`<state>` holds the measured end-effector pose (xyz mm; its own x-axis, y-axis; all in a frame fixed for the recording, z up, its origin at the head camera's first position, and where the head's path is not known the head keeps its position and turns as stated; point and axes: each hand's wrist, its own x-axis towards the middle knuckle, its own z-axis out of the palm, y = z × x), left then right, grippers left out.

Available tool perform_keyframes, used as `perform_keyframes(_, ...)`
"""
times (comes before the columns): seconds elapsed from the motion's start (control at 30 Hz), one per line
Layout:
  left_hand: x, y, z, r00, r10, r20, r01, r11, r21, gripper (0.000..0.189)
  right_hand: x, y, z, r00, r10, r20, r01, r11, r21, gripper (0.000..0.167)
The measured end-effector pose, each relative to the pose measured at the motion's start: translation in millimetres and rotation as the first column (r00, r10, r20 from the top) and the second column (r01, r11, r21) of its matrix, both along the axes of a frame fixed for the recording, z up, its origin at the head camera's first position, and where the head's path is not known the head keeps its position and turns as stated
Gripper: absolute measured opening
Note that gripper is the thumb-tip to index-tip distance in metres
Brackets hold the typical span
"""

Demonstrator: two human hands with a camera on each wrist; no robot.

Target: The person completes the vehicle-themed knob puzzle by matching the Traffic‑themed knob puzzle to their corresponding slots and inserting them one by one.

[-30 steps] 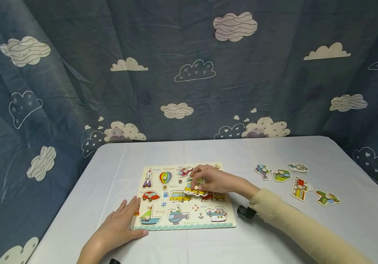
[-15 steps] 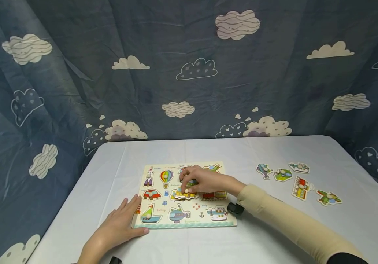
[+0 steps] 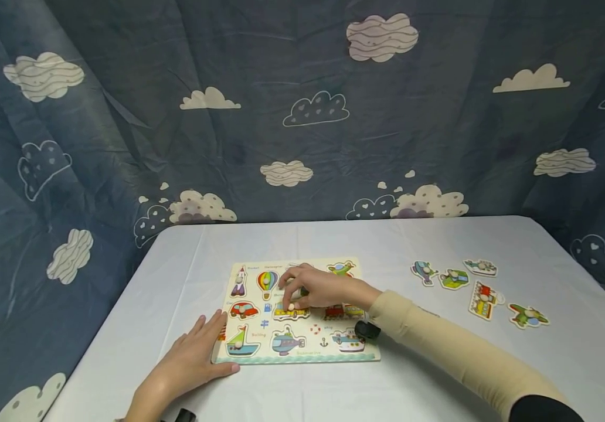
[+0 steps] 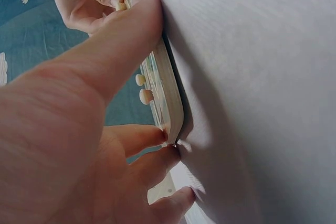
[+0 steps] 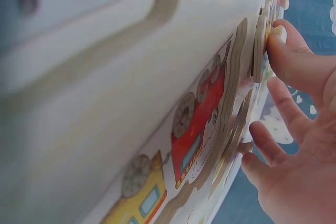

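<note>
Bus piece (image 3: 292, 315) — right hand (image 3: 317, 289) lies between it and loose pieces (image 3: 481, 299).

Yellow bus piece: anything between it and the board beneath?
Nothing visible. The right hand pinches the yellow bus piece by its knob, over the puzzle board; no other piece shows between. The left hand is at the board's left edge. Full seating: can't tell.

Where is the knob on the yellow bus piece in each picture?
Head: the knob is below centre, slightly left.
Left wrist: the knob is near the top, left of centre.
Right wrist: the knob is in the upper right.
Shared landmark: the right hand, which pinches the knob in all three views.
</note>
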<state>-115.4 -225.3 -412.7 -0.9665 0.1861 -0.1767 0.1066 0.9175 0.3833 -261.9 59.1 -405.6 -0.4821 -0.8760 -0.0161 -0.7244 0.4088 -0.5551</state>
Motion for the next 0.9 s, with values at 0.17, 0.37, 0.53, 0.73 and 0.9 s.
perform_keyframes(0.17,-0.3,0.7,1.6,1.000,-0.002,-0.002,0.002,1.000,0.005,0.107,2.3,0,1.8,1.000,-0.017,-0.011,0.017,1.000,0.013,0.022)
perform_keyframes(0.37,0.1,1.3,2.6,1.000,-0.002,-0.006,0.002,1.000,0.001,0.107,5.0,-2,2.3,0.999,-0.030,-0.017,0.031,0.999,0.015,0.018)
perform_keyframes(0.53,0.3,2.1,2.5,1.000,0.002,-0.008,-0.002,1.000,0.002,0.107,6.0,-4,1.2,0.998,-0.054,-0.038,0.055,0.998,0.029,0.021)
perform_keyframes(0.73,0.6,2.8,2.5,1.000,0.004,-0.004,-0.004,1.000,0.000,0.107,7.4,0,1.5,0.998,-0.051,-0.030,0.051,0.999,-0.006,0.021)
perform_keyframes(0.9,0.6,1.8,1.8,1.000,0.000,-0.009,0.000,1.000,-0.004,0.107,9.6,12,8.6,0.997,-0.075,0.013,0.076,0.993,-0.088,0.016)
